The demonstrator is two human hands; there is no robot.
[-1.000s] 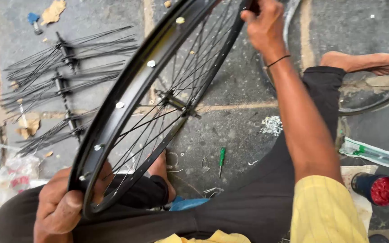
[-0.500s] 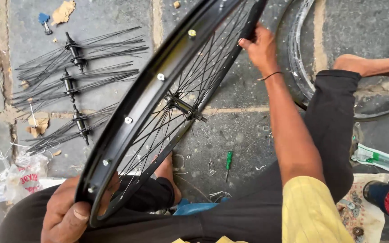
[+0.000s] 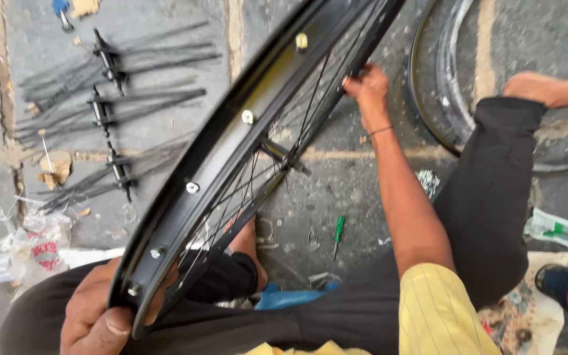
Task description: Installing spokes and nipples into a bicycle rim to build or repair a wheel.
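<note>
Right now I have the black bicycle rim [image 3: 231,158] tipped up on its edge across my lap, slanting from lower left to upper right, so the spokes [image 3: 258,190] and hub [image 3: 284,156] face me and can be reached from either side. My left hand [image 3: 96,315] has its fingers clamped on the rim's near edge to steady it, while my right hand [image 3: 366,89] reaches to the far side, fingers pinched together at a spoke by the rim. Spare hubs with loose spokes [image 3: 110,112] and a green screwdriver [image 3: 338,233] lie on the concrete floor [image 3: 336,190], near enough to grab.
</note>
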